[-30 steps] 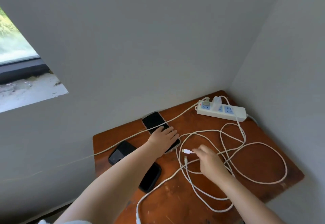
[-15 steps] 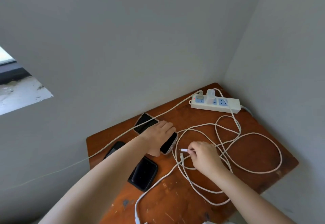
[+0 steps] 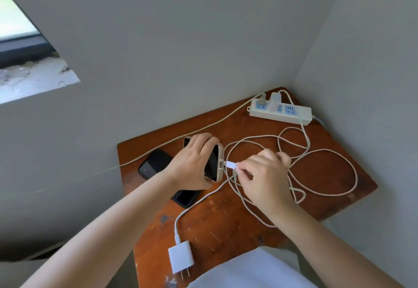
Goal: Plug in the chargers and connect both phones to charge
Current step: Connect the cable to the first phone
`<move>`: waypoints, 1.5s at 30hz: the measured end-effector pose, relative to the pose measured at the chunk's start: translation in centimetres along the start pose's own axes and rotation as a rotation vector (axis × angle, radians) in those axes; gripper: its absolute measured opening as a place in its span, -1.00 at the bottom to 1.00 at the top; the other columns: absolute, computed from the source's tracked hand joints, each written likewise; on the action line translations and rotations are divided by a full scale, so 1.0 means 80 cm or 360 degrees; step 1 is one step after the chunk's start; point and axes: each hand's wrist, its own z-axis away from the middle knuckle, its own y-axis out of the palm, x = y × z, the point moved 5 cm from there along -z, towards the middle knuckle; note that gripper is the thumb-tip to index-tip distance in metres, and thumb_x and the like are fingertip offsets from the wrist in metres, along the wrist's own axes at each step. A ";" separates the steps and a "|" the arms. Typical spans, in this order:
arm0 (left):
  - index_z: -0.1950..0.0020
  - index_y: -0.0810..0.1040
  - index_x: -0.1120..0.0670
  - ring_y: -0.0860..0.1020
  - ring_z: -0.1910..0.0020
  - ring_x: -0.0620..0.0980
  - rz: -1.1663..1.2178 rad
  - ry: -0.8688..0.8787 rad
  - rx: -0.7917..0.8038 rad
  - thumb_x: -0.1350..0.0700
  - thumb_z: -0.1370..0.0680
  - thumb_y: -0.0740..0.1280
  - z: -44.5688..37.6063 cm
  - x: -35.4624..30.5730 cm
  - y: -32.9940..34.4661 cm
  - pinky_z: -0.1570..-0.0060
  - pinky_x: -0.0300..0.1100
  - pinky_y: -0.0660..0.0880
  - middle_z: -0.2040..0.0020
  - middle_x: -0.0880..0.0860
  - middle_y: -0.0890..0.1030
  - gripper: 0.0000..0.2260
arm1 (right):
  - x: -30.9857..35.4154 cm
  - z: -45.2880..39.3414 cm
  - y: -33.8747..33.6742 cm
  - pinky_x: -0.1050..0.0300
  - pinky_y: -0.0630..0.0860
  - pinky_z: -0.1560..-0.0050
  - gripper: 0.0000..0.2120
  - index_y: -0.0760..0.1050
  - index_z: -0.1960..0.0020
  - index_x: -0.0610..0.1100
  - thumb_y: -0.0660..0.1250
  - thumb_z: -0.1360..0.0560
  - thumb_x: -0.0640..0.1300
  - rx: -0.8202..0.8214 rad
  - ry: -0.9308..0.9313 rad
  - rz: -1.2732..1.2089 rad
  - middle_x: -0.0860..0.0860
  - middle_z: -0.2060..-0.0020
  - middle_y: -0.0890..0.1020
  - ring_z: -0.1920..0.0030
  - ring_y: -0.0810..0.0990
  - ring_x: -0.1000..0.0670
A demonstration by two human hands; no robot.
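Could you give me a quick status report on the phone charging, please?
Left hand grips gold phone; right hand holds cable connector at its port. Black phone unconnected. Spare charger unplugged.

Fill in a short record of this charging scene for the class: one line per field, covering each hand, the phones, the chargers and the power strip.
left hand: grips the gold-edged phone, tilted up off the table
right hand: pinches the white cable plug at the phone's port
black phone: flat on the table, no cable attached
loose charger: unplugged, prongs bare, near table edge
power strip: far corner, one white charger plugged in
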 end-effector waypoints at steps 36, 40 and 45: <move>-0.41 0.17 0.12 0.11 -0.34 0.05 -0.0025 0.0060 0.0103 -0.01 -0.27 0.50 -0.012 -0.015 0.029 -0.30 -0.15 0.20 -0.38 0.12 0.26 -0.18 | -0.003 0.024 0.012 0.13 0.21 0.13 -0.83 0.61 0.44 -0.15 0.59 -0.11 -0.29 -0.0151 0.0083 0.0140 0.00 0.55 0.63 0.42 0.60 -0.04; -0.41 0.16 0.13 0.10 -0.37 0.06 -0.0006 0.0042 0.0104 0.01 -0.26 0.50 -0.013 -0.017 0.032 -0.33 -0.12 0.18 -0.40 0.12 0.25 -0.17 | -0.011 0.017 0.010 0.10 0.21 0.09 -0.82 0.61 0.46 -0.15 0.59 -0.09 -0.32 -0.0117 0.0032 0.0124 0.00 0.56 0.63 0.41 0.62 -0.03; -0.40 0.19 0.13 0.12 -0.38 0.07 0.0040 0.0017 0.0069 0.03 -0.26 0.51 -0.013 -0.019 0.032 -0.33 -0.12 0.18 -0.39 0.11 0.27 -0.19 | -0.011 0.026 0.016 0.10 0.23 0.10 -0.81 0.60 0.45 -0.15 0.58 -0.11 -0.34 -0.0201 0.0084 0.0043 0.00 0.56 0.63 0.41 0.62 -0.04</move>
